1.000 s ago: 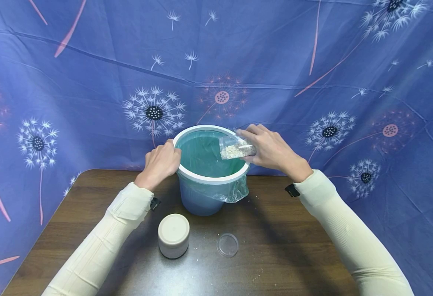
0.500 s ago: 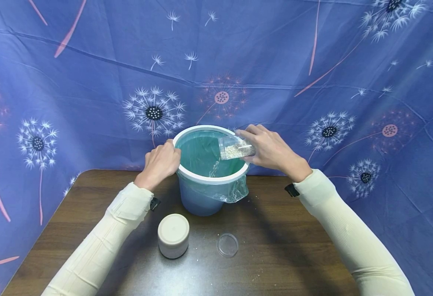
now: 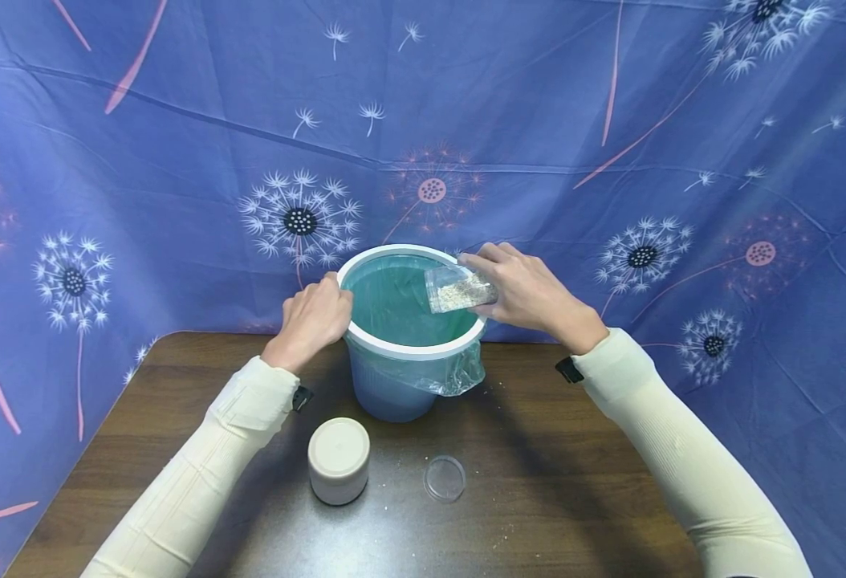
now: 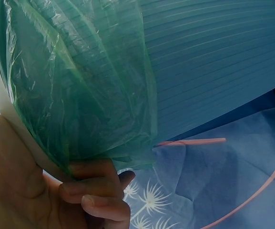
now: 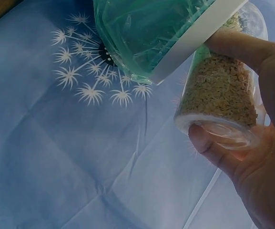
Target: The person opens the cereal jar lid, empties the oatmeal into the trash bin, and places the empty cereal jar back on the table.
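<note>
No readable text, labels or numbers anywhere in view

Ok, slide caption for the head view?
Left grip holds the white rim of a lined bin; right grip holds a clear jar of pale flakes tilted over the opening.

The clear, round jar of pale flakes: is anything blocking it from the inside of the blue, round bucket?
Nothing visible. The right hand holds the jar tilted across the white, round rim of the bucket, the jar's mouth above the green plastic lining.
</note>
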`<act>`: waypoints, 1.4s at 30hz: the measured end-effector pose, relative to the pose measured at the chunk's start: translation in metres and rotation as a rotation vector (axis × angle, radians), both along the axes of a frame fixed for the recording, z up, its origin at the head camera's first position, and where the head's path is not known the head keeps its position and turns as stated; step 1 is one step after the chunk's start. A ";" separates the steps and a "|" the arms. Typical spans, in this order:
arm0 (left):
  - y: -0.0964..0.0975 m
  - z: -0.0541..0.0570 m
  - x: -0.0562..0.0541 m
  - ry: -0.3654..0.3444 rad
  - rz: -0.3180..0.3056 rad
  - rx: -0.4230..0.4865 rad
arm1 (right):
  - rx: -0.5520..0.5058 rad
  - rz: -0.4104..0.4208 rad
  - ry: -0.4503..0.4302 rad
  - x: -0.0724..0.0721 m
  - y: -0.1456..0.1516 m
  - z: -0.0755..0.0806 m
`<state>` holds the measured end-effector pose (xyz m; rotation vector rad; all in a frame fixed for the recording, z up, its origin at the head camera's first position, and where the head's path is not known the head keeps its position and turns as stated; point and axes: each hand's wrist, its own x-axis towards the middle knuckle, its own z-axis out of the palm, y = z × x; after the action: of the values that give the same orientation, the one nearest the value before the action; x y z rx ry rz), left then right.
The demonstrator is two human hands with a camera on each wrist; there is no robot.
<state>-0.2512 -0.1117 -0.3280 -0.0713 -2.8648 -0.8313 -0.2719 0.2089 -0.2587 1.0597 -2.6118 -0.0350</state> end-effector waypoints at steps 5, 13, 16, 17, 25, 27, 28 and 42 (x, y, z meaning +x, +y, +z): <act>0.000 0.000 0.000 0.002 -0.001 0.001 | 0.011 0.003 0.002 0.000 -0.002 0.001; 0.000 0.000 -0.001 -0.003 -0.004 0.001 | 0.000 -0.001 -0.007 0.000 -0.001 0.001; 0.000 0.000 -0.001 -0.002 -0.006 0.002 | -0.003 -0.009 -0.010 0.000 0.000 0.001; 0.000 0.000 -0.001 0.000 -0.005 0.003 | -0.004 -0.010 -0.011 -0.001 0.000 0.001; 0.000 0.000 -0.001 0.001 -0.005 0.003 | -0.010 -0.010 -0.015 -0.001 0.001 0.000; 0.000 0.000 -0.001 0.001 -0.005 0.003 | -0.011 -0.008 -0.014 -0.001 0.001 -0.001; 0.000 0.000 -0.001 0.002 -0.005 0.003 | -0.011 -0.007 -0.014 -0.001 0.001 -0.001; 0.000 0.000 -0.001 0.003 -0.006 0.004 | 0.006 -0.011 -0.011 -0.001 0.000 0.000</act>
<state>-0.2523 -0.1121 -0.3280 -0.0800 -2.8612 -0.8372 -0.2726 0.2086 -0.2585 1.0501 -2.6288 -0.0399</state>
